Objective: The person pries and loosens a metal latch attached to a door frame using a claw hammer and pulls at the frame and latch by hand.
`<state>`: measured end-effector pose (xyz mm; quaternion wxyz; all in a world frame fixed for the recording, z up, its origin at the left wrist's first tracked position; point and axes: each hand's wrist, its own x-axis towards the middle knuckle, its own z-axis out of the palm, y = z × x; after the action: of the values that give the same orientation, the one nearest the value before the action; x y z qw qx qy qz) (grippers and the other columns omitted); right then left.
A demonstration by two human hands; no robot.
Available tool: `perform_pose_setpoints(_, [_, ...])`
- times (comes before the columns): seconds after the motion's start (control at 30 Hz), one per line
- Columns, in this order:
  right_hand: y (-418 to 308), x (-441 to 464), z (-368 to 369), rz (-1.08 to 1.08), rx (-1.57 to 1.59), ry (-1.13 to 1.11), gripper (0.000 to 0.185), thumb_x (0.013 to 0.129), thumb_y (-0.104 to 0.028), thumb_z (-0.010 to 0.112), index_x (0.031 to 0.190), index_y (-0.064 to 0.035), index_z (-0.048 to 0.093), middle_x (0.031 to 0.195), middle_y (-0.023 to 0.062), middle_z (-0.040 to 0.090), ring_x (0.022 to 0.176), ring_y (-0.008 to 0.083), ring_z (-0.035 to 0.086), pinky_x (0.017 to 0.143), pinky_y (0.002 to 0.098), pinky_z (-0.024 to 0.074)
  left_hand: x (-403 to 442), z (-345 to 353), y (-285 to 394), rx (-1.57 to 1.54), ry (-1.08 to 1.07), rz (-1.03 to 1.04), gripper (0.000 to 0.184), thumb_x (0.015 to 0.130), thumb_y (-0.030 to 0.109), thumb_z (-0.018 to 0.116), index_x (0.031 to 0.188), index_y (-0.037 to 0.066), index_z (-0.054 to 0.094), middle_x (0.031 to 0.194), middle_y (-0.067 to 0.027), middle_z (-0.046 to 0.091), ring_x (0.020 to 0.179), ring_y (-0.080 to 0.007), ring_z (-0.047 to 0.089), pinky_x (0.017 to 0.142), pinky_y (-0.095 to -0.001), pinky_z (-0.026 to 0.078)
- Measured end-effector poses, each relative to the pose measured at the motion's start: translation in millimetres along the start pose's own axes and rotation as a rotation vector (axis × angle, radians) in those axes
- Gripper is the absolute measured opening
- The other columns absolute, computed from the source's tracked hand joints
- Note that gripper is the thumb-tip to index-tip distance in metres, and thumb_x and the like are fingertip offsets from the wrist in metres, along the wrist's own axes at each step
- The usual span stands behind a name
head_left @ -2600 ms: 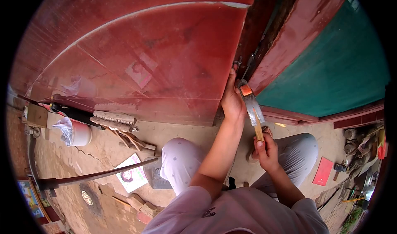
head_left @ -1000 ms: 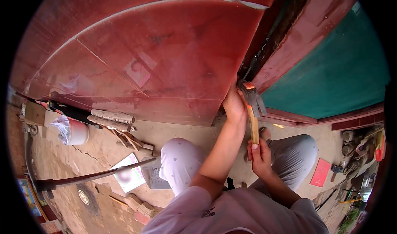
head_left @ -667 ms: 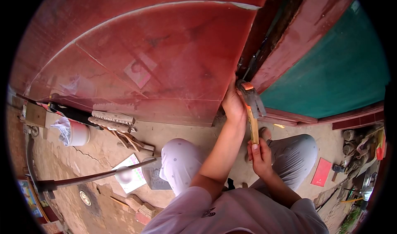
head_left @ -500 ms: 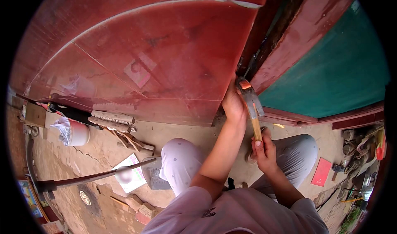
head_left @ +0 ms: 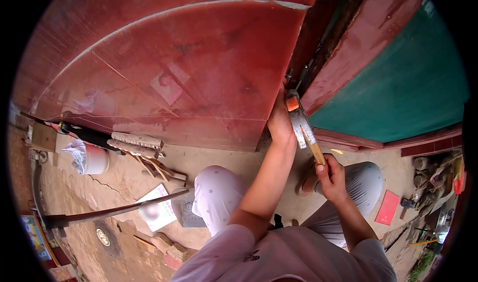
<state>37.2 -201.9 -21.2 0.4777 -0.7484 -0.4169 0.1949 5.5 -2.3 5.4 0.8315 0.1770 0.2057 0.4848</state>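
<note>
My right hand (head_left: 332, 178) is closed round the wooden handle of a claw hammer (head_left: 300, 125). The hammer's metal head, with an orange patch on its end, is up beside my left hand (head_left: 280, 125). That hand reaches up against the edge of the red tiled wall (head_left: 214, 77), at the dark gap of the door frame (head_left: 343, 58). Its fingers are hidden behind the wall edge and the hammer head, so what they hold does not show. A thin metal piece (head_left: 299, 84) sticks out just above the hammer head.
A green panel (head_left: 393, 87) fills the right of the doorway. Leftward stand a white bucket (head_left: 96, 161) and a small wooden stool (head_left: 158, 168); a long-handled tool (head_left: 114, 211) crosses the floor. A red booklet (head_left: 387, 207) and a small hammer (head_left: 406, 206) lie right.
My right hand has shifted right and slightly up, swinging the hammer handle so it slants more. The hammer head has turned near my left hand, which stays nearly in place.
</note>
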Motion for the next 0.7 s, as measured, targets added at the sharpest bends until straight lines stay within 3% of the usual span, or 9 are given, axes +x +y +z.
perform_pose_setpoints(0.07, [-3.8,0.8,-0.8,0.008,0.004,-0.006,0.021,0.089,-0.018,0.060,0.099,-0.0004,0.056,0.063,0.0063,0.051,0.053,0.0173,0.051,0.060,0.0293,0.0430,-0.2,0.6,-0.2,0.009,0.001,0.007,0.048,0.088,0.028,0.063,0.129,0.005,0.051,0.119,0.0013,0.056,0.083,-0.0028,0.054,0.053,-0.0169,0.037])
perform_pose_setpoints(0.37, [-4.4,2.2,0.3,-0.032,0.012,0.009,0.021,0.089,-0.018,0.060,0.100,0.0000,0.056,0.059,0.0040,0.050,0.047,0.0141,0.052,0.054,0.0276,0.0419,9.0,-6.9,-12.0,-0.024,0.001,0.082,0.038,0.088,0.025,0.062,0.121,0.006,0.056,0.111,0.0023,0.058,0.078,-0.0010,0.052,0.049,-0.0165,0.033])
perform_pose_setpoints(0.57, [-4.2,2.4,0.0,-0.018,0.032,0.009,0.022,0.090,-0.018,0.059,0.101,0.0004,0.056,0.058,0.0026,0.050,0.044,0.0122,0.052,0.051,0.0265,0.0416,10.1,-7.4,-14.9,-0.021,0.017,0.078,0.038,0.089,0.025,0.062,0.120,0.004,0.056,0.109,0.0011,0.058,0.077,-0.0037,0.052,0.052,-0.0165,0.034])
perform_pose_setpoints(0.7, [-0.7,1.4,0.5,-0.024,0.025,0.003,0.022,0.090,-0.018,0.059,0.101,0.0005,0.055,0.058,0.0021,0.050,0.043,0.0116,0.051,0.049,0.0260,0.0409,9.4,-2.6,-16.4,-0.013,0.068,0.126,0.040,0.089,0.025,0.062,0.122,0.002,0.054,0.110,-0.0003,0.058,0.082,-0.0061,0.054,0.061,-0.0179,0.039])
